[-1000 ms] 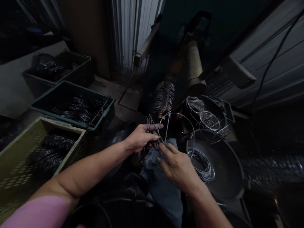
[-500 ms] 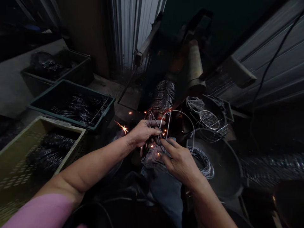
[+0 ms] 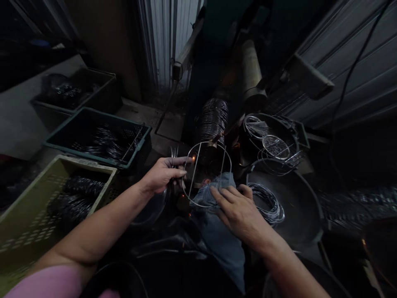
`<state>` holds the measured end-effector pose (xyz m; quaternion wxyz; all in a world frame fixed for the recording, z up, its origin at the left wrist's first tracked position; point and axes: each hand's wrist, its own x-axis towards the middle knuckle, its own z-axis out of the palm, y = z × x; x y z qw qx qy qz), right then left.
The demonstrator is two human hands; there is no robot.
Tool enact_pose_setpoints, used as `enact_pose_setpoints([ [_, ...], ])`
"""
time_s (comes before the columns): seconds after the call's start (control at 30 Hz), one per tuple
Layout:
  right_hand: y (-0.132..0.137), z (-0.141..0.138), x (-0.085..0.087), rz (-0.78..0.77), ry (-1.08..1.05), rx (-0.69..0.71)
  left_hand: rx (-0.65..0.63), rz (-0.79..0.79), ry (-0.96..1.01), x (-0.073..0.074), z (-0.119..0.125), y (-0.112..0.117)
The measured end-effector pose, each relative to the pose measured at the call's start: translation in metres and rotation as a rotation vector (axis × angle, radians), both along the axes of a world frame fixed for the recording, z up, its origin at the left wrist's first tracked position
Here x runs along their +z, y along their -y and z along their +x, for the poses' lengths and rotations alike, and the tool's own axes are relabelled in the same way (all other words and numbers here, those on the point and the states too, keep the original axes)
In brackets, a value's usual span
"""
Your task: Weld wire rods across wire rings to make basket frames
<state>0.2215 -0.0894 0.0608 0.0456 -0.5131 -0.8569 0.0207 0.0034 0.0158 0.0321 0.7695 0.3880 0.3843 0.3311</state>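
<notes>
A round wire ring [image 3: 187, 194] with two straight wires across it stands tilted in front of the welding machine's electrode [image 3: 212, 144]. My left hand [image 3: 163, 174] pinches the ring's left edge between thumb and fingers. Several short wire rods [image 3: 174, 152] stick up from that same hand. My right hand [image 3: 237, 207] is at the ring's lower right, its fingers bent round the rim; part of the grip is hidden. Blue denim cloth [image 3: 217, 238] lies beneath the ring and right hand. Small orange sparks glow near the left fingertips.
A large bundle of wire rings [image 3: 214, 118] sits behind the electrode. On the left stand a yellow crate [image 3: 108, 182], a green crate [image 3: 136, 155] and a darker crate [image 3: 102, 89], all holding metal parts. To the right, a round basin [image 3: 305, 211] contains a wire coil [image 3: 268, 205].
My left hand has moved left and slightly down, drawing apart from the right hand. The ring has turned to face me more fully and sits lower. The bright spark burst is gone.
</notes>
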Motion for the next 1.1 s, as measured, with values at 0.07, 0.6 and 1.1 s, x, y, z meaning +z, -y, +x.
enact_pose_setpoints([
  [0.07, -0.004, -0.004, -0.003, -0.009, 0.016, 0.028, -0.002, 0.022, -0.043, 0.002, -0.006, 0.002],
  [0.6, -0.028, -0.002, 0.001, -0.005, 0.055, 0.103, 0.016, 0.038, -0.045, 0.003, -0.01, -0.01],
  [1.1, -0.053, 0.012, 0.015, -0.033, 0.146, 0.141, 0.028, 0.06, 0.006, 0.003, 0.003, -0.03],
])
